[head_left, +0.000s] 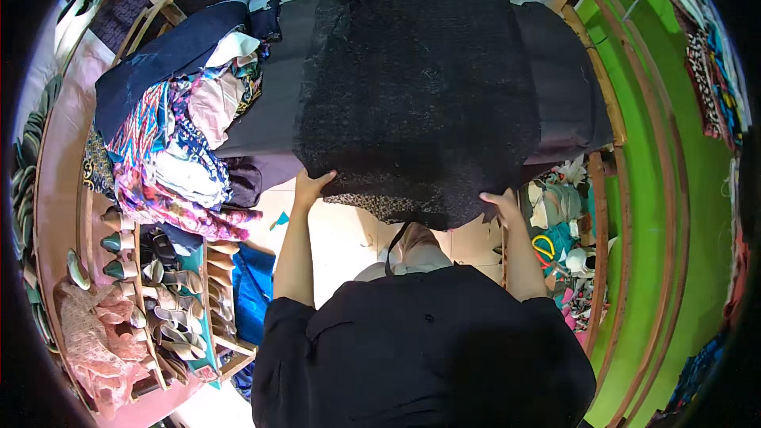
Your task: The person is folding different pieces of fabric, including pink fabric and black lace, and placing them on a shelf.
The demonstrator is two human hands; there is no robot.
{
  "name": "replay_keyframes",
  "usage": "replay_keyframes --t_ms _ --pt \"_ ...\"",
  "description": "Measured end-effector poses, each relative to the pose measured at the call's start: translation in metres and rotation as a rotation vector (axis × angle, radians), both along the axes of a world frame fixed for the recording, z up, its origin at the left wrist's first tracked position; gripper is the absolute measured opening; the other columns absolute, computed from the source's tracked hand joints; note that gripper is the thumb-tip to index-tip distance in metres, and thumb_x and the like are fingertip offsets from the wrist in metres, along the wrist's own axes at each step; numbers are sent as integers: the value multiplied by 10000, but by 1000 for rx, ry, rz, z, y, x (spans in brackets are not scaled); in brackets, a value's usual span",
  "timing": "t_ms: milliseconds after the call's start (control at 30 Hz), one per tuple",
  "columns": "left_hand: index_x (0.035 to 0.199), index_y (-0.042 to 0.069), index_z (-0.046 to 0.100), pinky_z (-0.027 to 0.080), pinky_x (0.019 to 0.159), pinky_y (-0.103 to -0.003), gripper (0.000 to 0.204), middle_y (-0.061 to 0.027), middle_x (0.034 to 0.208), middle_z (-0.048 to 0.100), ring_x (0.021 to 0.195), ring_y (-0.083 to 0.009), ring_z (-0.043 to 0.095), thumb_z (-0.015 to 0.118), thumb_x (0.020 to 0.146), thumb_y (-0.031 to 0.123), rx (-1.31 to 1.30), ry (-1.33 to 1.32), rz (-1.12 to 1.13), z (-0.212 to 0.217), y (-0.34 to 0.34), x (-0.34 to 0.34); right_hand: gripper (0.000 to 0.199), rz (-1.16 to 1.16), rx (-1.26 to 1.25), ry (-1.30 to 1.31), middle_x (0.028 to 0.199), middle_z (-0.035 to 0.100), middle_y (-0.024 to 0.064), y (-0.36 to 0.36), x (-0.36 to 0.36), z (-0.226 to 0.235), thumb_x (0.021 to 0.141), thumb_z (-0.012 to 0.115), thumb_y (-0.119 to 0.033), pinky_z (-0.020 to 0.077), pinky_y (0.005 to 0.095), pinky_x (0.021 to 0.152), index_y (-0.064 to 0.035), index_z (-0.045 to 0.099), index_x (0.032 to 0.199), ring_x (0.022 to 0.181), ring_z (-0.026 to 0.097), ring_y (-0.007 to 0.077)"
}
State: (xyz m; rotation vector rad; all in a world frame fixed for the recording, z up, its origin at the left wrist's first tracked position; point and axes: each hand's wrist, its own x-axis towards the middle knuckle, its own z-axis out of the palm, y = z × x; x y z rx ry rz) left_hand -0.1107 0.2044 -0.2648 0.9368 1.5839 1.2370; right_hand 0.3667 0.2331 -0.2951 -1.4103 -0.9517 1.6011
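A black lacy fabric (420,79) lies spread over a table covered with dark grey cloth (567,71). Its near edge hangs past the table toward me, and the floor shows faintly through the sheer part. My left hand (314,185) grips the near left corner, thumb on top and fingers beneath the cloth. At the near right corner, my right hand (501,204) pinches the fabric in the same way. Between my hands the near edge sags a little. The fingers under the fabric are mostly hidden.
Folded and crumpled patterned cloths (170,147) are heaped on the table's left end. Shoes (170,301) fill a wooden rack at lower left. Fabric scraps (563,230) lie below the table at right, beside wooden rails (662,135) and a green wall (705,198).
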Motion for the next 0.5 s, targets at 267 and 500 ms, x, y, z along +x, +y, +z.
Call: replay_keyframes --t_ms 267,500 --pt "910 -22 632 465 680 -277 226 -57 802 660 721 -131 594 697 743 114 -2 142 -31 -19 -7 -12 604 -196 -32 -364 1166 544 148 -40 -9 -39 743 710 -249 392 340 908 36 448 1206 1077 516 268" --pt "835 -17 643 463 633 -332 318 -125 734 659 672 -216 628 685 758 289 -45 496 156 -21 -18 7 552 -230 25 -933 1132 546 278 -26 -23 -20 787 646 -301 391 371 920 96 499 1141 1093 513 375"
